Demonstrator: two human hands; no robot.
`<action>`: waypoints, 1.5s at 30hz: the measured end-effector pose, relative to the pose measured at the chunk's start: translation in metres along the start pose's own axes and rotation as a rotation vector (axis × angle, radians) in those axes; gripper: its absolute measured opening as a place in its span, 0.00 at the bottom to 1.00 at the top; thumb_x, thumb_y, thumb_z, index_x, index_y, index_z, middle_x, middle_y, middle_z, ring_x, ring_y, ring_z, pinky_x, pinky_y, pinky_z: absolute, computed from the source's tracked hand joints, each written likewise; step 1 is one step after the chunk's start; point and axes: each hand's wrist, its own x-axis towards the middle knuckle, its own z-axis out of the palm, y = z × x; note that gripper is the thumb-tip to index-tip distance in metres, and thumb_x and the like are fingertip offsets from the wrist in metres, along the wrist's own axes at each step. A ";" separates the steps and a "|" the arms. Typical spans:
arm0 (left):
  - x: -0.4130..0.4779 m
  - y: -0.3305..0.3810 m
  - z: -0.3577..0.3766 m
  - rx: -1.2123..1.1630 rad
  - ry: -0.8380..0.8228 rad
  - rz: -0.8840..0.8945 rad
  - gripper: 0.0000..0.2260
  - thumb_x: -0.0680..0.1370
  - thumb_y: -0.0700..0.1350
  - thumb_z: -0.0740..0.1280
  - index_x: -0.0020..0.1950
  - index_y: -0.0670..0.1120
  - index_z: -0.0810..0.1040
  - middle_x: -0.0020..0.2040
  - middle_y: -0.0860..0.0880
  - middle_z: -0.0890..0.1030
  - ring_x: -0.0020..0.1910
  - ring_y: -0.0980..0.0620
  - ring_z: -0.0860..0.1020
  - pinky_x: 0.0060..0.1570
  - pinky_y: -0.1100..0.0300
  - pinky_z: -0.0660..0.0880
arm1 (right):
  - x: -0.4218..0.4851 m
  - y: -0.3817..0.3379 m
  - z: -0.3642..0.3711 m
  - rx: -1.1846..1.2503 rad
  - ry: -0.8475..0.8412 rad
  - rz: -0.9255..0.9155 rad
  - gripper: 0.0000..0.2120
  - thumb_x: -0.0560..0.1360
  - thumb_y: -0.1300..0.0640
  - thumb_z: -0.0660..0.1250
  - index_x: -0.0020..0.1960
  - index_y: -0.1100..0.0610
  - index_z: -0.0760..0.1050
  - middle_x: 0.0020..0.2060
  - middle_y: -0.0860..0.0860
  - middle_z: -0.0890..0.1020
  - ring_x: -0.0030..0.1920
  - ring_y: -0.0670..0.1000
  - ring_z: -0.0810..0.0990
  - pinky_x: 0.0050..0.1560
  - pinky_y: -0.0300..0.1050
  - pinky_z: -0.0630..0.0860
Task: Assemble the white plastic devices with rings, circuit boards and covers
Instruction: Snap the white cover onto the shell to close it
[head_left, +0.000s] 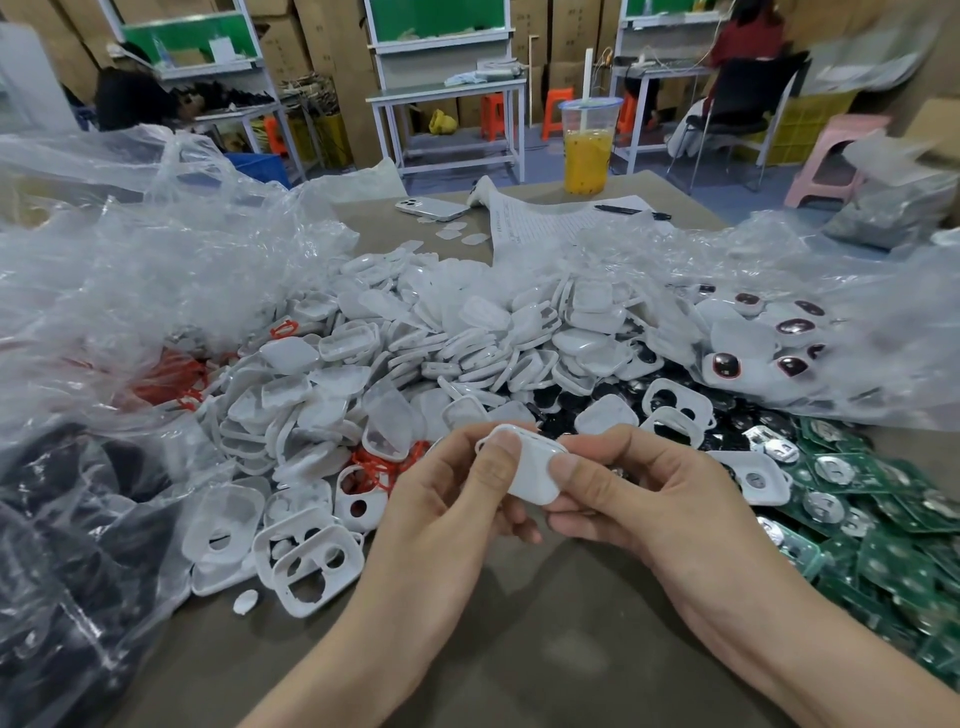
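Device (532, 470) is low center in frame, above the bench (519, 623). Left hand (447, 499) and right hand (639, 493) both grip it, fingers (597, 441) curled round it. Covers (415, 353) piled behind, green boards (883, 525) at right, juice cup (587, 150) way back.

Gripping a white device (530, 470) between left hand (447, 499) and right hand (639, 499), with thumbs on top, above the table (519, 623), near green boards (883, 545).

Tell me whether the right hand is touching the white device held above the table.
Touching. The head view shows the right hand with its thumb pressed on the white device and fingers curled beneath; the left hand pinches the other end.
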 end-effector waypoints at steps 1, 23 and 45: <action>0.000 0.000 0.000 0.009 -0.002 0.000 0.12 0.76 0.53 0.68 0.49 0.47 0.85 0.40 0.45 0.82 0.35 0.50 0.76 0.38 0.58 0.77 | 0.000 0.000 0.000 0.005 -0.004 0.005 0.13 0.61 0.50 0.79 0.43 0.53 0.87 0.37 0.52 0.86 0.38 0.51 0.86 0.42 0.40 0.83; -0.002 0.005 -0.007 0.301 -0.058 0.059 0.12 0.78 0.58 0.69 0.59 0.56 0.82 0.38 0.53 0.82 0.38 0.56 0.79 0.46 0.69 0.75 | 0.003 -0.003 0.001 0.106 -0.008 0.074 0.16 0.59 0.51 0.78 0.45 0.53 0.87 0.37 0.55 0.85 0.36 0.49 0.85 0.39 0.40 0.82; -0.003 -0.001 -0.005 0.387 -0.152 0.028 0.10 0.79 0.56 0.67 0.58 0.57 0.82 0.44 0.55 0.84 0.39 0.56 0.81 0.44 0.65 0.77 | 0.004 0.000 -0.002 0.074 -0.027 0.088 0.15 0.58 0.51 0.79 0.43 0.53 0.86 0.35 0.54 0.84 0.36 0.50 0.85 0.39 0.40 0.82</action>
